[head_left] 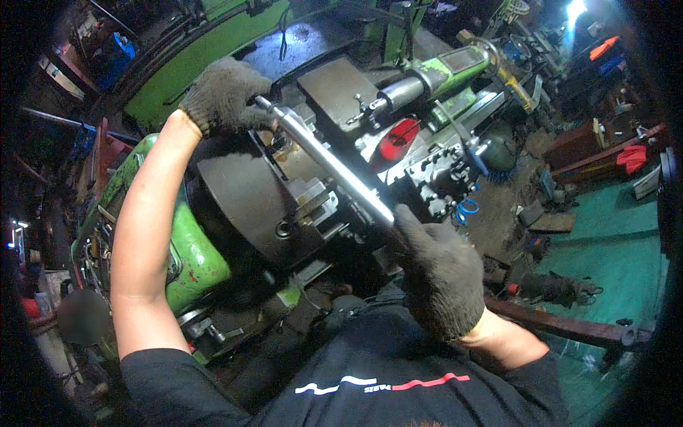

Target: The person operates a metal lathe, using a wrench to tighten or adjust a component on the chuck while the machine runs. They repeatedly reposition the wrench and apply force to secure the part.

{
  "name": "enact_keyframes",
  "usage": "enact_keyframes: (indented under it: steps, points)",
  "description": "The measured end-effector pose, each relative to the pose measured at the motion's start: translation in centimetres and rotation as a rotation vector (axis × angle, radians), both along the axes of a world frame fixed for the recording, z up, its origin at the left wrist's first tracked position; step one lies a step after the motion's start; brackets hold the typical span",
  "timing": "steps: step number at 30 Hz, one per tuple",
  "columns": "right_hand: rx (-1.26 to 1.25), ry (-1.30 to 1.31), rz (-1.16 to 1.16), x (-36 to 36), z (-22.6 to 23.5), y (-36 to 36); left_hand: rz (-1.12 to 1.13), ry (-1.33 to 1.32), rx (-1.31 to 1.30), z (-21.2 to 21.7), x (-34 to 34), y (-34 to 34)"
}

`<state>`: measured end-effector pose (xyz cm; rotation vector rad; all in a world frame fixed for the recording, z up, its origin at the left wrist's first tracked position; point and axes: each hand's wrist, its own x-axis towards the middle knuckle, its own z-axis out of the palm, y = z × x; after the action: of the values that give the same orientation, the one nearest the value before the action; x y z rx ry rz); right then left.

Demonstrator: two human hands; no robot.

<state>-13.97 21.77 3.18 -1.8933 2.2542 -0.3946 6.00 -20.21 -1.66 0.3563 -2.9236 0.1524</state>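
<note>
A shiny stepped metal shaft (333, 164) slants across the front of a lathe chuck (245, 203), from upper left to lower right. My left hand (226, 96), in a dark knitted work glove, is closed at the shaft's thinner upper end. At the lower end my right hand (445, 277), gloved alike, is closed on the bar, one finger lying along it. That end is partly hidden by the glove. Steel jaws (316, 199) stand out from the chuck face just behind the shaft. I cannot tell whether the shaft touches them.
Right of the chuck, a green tailstock (455, 71) points its steel quill (402, 92) toward it. Between them lie a flat dark plate (338, 89), a red round object (400, 139) and a carriage with several bolts and levers. A green headstock (196, 252) rises beside my left arm.
</note>
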Motion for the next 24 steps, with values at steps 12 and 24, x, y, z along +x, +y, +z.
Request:
enact_keyframes:
  steps: [12, 24]
  points:
    - [-0.238, 0.093, 0.096, -1.9, -2.9, 1.1, 0.092, -0.156, 0.000, 0.5, 0.4, -0.3]
    - [-0.562, 0.166, -0.128, -11.3, -6.3, -2.4, 0.358, -0.080, 0.025, 0.5, 1.1, 3.9]
